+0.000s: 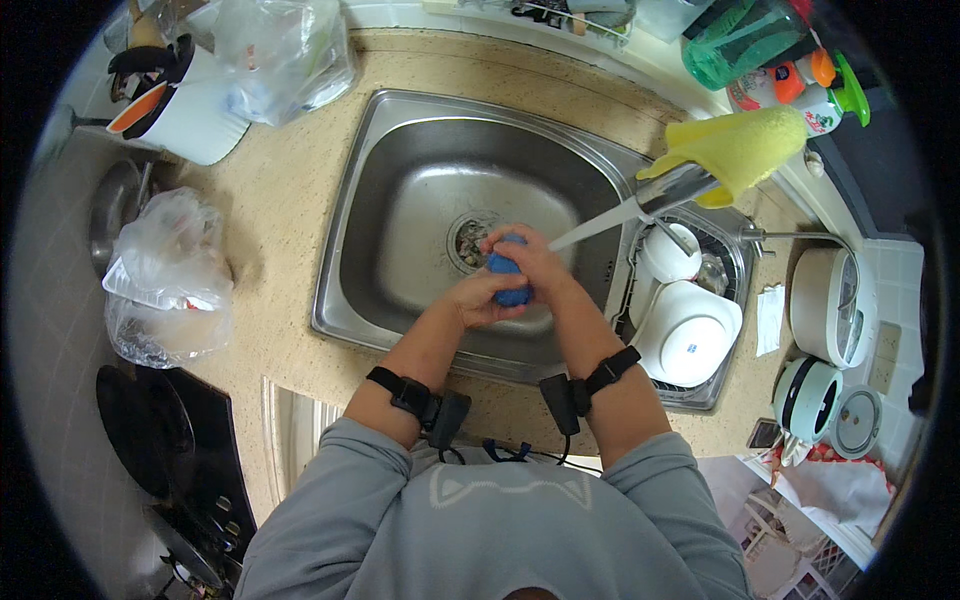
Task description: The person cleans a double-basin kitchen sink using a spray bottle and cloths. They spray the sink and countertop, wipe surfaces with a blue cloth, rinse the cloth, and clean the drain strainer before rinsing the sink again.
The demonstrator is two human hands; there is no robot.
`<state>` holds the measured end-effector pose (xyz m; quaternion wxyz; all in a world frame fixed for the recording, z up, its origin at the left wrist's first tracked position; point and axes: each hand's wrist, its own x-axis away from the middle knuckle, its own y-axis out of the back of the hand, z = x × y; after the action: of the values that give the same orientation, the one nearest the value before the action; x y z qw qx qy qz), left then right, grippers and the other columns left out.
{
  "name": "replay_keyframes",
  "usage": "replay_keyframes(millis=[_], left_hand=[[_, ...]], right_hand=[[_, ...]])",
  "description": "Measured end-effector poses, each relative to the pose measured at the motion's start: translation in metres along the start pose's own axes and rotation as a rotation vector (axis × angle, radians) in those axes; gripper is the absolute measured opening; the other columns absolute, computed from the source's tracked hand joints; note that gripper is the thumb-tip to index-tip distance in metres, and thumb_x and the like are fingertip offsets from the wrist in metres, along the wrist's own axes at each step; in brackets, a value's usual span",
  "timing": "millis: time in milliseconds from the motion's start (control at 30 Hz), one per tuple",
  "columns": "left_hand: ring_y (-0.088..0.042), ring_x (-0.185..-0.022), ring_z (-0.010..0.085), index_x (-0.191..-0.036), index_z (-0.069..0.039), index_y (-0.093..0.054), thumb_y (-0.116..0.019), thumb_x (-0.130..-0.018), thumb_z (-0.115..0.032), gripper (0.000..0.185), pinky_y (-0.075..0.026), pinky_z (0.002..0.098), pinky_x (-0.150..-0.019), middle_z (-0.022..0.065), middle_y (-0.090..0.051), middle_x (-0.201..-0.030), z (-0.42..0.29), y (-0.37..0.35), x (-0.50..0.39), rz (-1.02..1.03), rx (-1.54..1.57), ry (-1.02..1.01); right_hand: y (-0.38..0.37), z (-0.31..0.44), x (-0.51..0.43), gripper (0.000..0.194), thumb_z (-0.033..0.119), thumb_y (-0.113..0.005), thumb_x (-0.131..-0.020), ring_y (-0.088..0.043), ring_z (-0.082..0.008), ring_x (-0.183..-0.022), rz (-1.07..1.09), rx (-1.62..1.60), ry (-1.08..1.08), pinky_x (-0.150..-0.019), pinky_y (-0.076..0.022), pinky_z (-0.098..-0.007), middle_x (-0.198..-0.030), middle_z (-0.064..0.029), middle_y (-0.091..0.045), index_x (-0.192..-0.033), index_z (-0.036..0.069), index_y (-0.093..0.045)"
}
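A blue sponge or bunched cloth (pixel 505 264) is squeezed between both of my hands over the stainless steel sink (pixel 390 195); which of the two it is I cannot tell. My left hand (pixel 484 298) grips its lower end. Around the upper part curl the fingers of my right hand (pixel 534 255). Water (pixel 596 226) streams from the faucet (pixel 675 187) and reaches my right hand. Just behind my hands, the drain strainer (pixel 471 244) holds bits of food waste. A yellow cloth (pixel 727 154) is draped over the faucet.
White dishes (pixel 686 345) sit in the drainer to the right, beside a rice cooker (pixel 829 304). Plastic bags (pixel 169 277) lie on the left counter (pixel 277 225). Soap bottles (pixel 821 105) stand at the back right. A black stove (pixel 202 427) is at the lower left.
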<state>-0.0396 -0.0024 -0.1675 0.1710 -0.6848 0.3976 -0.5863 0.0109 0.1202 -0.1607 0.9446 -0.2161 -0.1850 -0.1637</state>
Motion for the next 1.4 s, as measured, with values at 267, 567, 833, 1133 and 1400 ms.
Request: replay_keyframes(millis=[267,567,833,1133,1400], left_hand=[[-0.05,-0.066,0.01,-0.088,-0.006,-0.05,-0.067,-0.074,-0.018,0.025,-0.034,0.0194,-0.044,0.0041,-0.053,-0.078,0.002,0.009,-0.005,-0.114,-0.372,-0.041],[-0.055,-0.064,0.0139,-0.085,-0.009,-0.057,-0.069,-0.067,-0.021,0.024,-0.045,0.0325,-0.054,0.0065,-0.059,-0.074,0.02,0.035,-0.031,-0.643,-1.315,-0.475],[-0.05,-0.06,0.0119,-0.096,-0.007,-0.049,-0.063,-0.072,-0.009,0.028,-0.038,0.0219,-0.045,0.0047,-0.053,-0.08,-0.025,0.012,0.061,0.227,-0.125,-0.113],[-0.05,-0.056,0.0148,-0.08,-0.007,-0.053,-0.061,-0.075,-0.017,0.015,-0.034,0.028,-0.038,0.0054,-0.052,-0.063,-0.003,0.016,0.022,-0.315,-0.393,-0.15],[-0.059,-0.082,0.0322,-0.103,0.002,-0.056,-0.057,-0.077,-0.028,0.039,-0.046,0.0371,-0.071,0.0176,-0.063,-0.093,0.003,0.044,0.007,-0.54,-1.563,-0.323]], right_hand=[[-0.017,-0.001,-0.025,0.025,0.026,-0.057,-0.08,-0.06,-0.0218,-0.072,-0.159,0.68,-0.069,-0.069,-0.0469,-0.0347,-0.077,-0.0117,-0.063,-0.08,0.002,-0.063],[-0.039,-0.036,-0.039,0.026,0.027,-0.058,-0.081,-0.06,-0.0162,-0.074,-0.492,1.127,0.034,-0.066,-0.0463,-0.0307,-0.076,-0.0108,-0.063,-0.084,0.001,-0.063],[-0.052,0.043,-0.014,0.026,0.021,-0.063,-0.077,-0.058,-0.0125,-0.08,0.377,0.043,-0.089,-0.066,-0.047,-0.0267,-0.086,-0.0115,-0.063,-0.097,0.004,-0.062],[-0.07,0.003,-0.037,0.021,0.019,-0.055,-0.078,-0.057,-0.0219,-0.056,-0.23,0.789,0.078,-0.056,-0.0441,-0.0323,-0.06,-0.0118,-0.058,-0.077,0.001,-0.064],[-0.073,-0.028,-0.042,0.027,0.025,-0.054,-0.08,-0.057,-0.039,-0.08,-0.491,0.945,0.058,-0.071,-0.0455,-0.0432,-0.084,-0.0229,-0.061,-0.084,-0.001,-0.062]])
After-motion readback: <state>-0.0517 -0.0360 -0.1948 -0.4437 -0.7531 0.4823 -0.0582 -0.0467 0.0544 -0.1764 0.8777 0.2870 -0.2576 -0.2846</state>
